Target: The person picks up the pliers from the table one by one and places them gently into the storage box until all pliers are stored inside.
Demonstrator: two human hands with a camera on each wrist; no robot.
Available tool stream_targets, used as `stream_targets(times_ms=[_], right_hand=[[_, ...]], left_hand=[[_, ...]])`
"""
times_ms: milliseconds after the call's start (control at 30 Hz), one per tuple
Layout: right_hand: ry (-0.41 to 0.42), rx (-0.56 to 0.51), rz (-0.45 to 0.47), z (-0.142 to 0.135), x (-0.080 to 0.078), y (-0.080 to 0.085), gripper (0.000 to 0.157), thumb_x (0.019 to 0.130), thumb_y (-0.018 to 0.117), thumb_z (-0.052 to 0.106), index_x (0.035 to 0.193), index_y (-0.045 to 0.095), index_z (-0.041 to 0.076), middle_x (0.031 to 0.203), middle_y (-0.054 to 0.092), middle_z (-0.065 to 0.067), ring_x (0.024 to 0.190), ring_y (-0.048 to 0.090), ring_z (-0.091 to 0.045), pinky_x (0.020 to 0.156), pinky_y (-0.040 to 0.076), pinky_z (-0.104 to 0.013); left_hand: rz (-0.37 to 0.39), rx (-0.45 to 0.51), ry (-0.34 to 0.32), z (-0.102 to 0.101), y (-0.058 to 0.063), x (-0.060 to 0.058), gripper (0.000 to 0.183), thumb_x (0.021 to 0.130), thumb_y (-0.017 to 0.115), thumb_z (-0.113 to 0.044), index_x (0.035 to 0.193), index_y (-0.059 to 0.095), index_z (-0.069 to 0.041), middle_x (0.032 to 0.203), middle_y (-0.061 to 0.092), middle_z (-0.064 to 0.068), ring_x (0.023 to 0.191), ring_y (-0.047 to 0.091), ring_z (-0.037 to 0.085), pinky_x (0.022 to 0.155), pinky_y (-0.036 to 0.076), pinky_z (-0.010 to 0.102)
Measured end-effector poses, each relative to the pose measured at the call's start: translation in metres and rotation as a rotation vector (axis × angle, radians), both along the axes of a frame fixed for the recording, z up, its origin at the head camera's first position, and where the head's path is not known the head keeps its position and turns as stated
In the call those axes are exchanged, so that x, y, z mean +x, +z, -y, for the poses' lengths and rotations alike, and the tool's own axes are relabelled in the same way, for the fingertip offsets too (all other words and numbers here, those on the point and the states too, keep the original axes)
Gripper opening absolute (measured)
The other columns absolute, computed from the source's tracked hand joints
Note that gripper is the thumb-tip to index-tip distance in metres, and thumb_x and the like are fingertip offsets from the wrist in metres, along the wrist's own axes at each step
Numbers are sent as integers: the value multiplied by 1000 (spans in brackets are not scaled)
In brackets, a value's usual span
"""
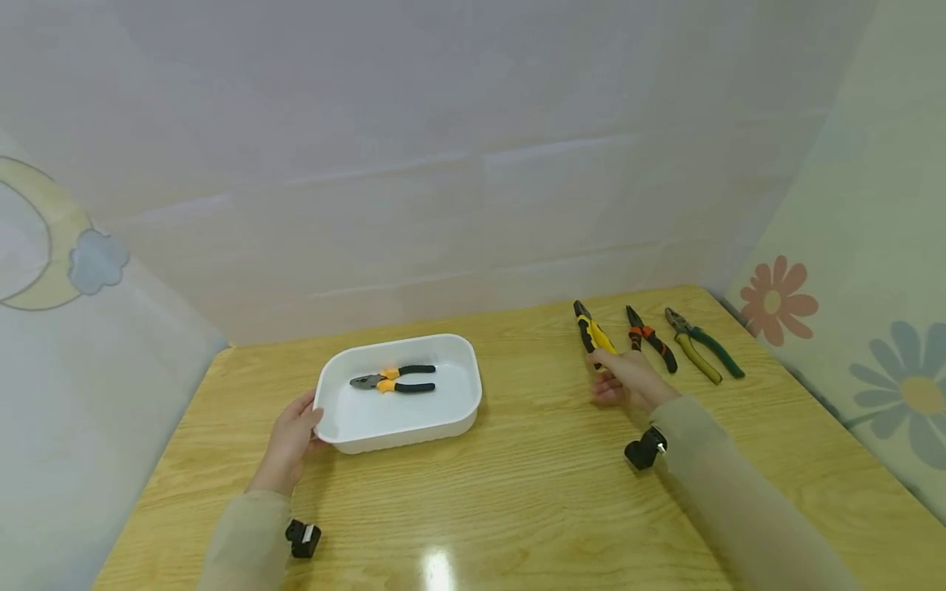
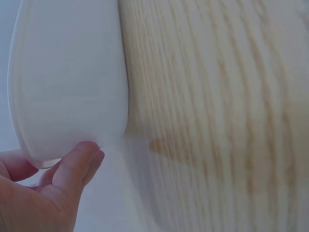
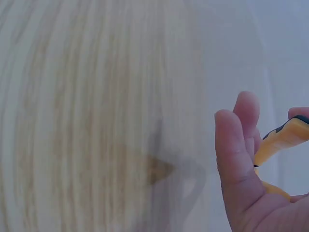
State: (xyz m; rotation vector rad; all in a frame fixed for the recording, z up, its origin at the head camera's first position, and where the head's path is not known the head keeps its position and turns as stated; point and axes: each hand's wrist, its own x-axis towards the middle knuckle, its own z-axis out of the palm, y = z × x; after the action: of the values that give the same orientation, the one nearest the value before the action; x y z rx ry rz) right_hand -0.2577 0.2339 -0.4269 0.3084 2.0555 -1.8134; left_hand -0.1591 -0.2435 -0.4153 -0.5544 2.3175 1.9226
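A white rectangular tray (image 1: 402,440) stands on the table at left of centre, with orange-and-black combination pliers (image 1: 392,381) lying in it. At the tray's left end, my left hand (image 1: 290,435) pinches the rim, thumb on top and fingers against the outer wall, as the left wrist view shows of the tray (image 2: 72,72). On the right, my right hand (image 1: 628,382) grips yellow-and-black pliers (image 1: 584,322) by the handles, their jaws pointing away. In the right wrist view, a yellow handle (image 3: 285,137) shows behind the fingers.
Just right of my right hand lie red-and-black long-nose pliers (image 1: 652,338). Beyond them are pliers with green and yellow handles (image 1: 702,343), near the right edge of the wooden table (image 1: 517,492). A pale cloth wall (image 1: 473,205) rises along the back.
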Motion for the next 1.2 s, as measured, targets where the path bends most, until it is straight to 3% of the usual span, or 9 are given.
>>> stream_targets(times_ms=[267,733,1000,1200], right_hand=[[22,31,-79,7,6,12,42,94,60,26,115,42,-5,81,64,-12,64,67,-17,67,57,-32],[29,41,-135,18,14,22,44,95,57,23,119,39,-8,78,64,-11,62,67,-18,69,57,-38],[75,100,-155,25,20,30,50,94,60,26,123,41,-11,82,64,-14,66,67,-18,69,57,-36],[89,126,-178,30,26,34,47,94,60,24,119,43,-11,80,65,-13,64,67,-17,64,57,-32]], left_hand=[[-4,6,1,0,2,-1,52,105,32,-10,153,17,3,157,22,21,123,42,35,77,48,24],[4,7,7,-1,3,-1,51,106,33,-9,152,18,4,156,23,22,119,45,33,74,49,24],[7,15,14,0,2,-2,50,106,33,-9,152,19,4,156,23,22,117,46,31,74,49,24],[10,9,11,0,0,-3,50,106,33,-9,152,20,4,156,23,21,121,44,33,75,50,25]])
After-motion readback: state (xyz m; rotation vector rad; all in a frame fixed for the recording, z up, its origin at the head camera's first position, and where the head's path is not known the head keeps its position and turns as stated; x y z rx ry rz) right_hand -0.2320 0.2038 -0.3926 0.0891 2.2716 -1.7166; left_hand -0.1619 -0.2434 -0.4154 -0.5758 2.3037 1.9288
